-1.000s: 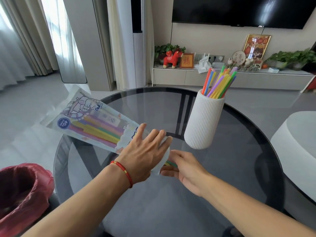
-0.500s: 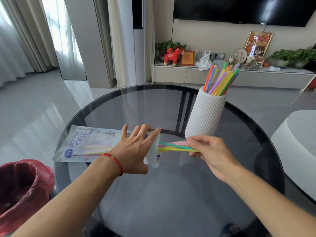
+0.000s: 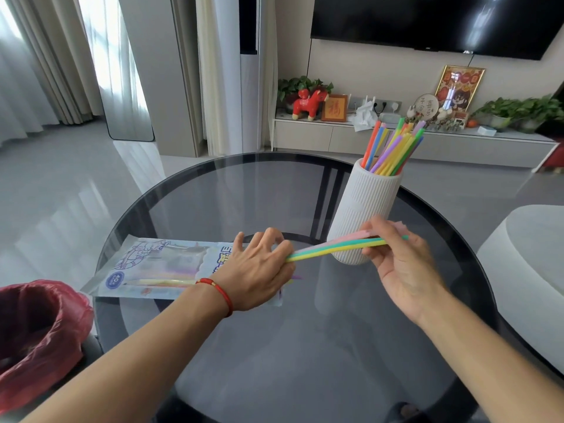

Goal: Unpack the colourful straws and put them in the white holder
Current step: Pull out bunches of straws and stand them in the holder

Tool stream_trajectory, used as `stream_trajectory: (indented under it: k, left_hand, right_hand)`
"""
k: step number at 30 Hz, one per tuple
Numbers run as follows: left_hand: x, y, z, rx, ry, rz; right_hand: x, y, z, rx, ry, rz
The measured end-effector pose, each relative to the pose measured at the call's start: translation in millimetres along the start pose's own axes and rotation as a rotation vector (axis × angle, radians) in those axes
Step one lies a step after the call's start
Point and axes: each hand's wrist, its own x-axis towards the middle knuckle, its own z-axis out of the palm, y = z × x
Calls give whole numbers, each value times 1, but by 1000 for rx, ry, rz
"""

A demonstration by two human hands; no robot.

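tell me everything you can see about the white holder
The white holder is a tall cylinder with fine vertical ribs and a matte, ceramic-like look. It stands upright on the glass table, right of centre, open at the top. Many colourful straws lean inside it, fanning to the right. The right hand and its pulled straws cross in front of its base; whether they touch it is unclear.

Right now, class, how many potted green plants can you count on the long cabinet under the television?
2: one potted plant at the cabinet's left end behind the red toy horse, one at its right end. Others may be hidden.
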Motion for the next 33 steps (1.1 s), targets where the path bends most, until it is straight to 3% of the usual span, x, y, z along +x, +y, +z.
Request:
stream_trajectory:
  k: [4,8,14,19,23,27,29,33]
  left_hand:
    - [2,0,2,31,32,-9]
    - [1,12,8,47,57,58]
    - [3,5,12,-118,4,3]
    - [2,-2,20,-100,-62,-43]
    - [4,-1,22,-80,-57,-42]
    - [2,0,24,-55,-65,-32]
    - [3,1,23,-54,-72,-27]
    - [3,5,23,-66,-67,-23]
  right_hand:
    - [-8,14,12,2,-146,20]
    - [-16,41,30,-169,-194,41]
    - [1,18,20,-483,-57,-205]
    - [6,-30,3,-643,17,-410]
    - [11,-53,14,-967,27,-581]
    - [16,-21,26,-1295,-102,-479]
    - [18,-6,20,-1303,-153,-372]
    - [23,-3,8,-1217,-81,-323]
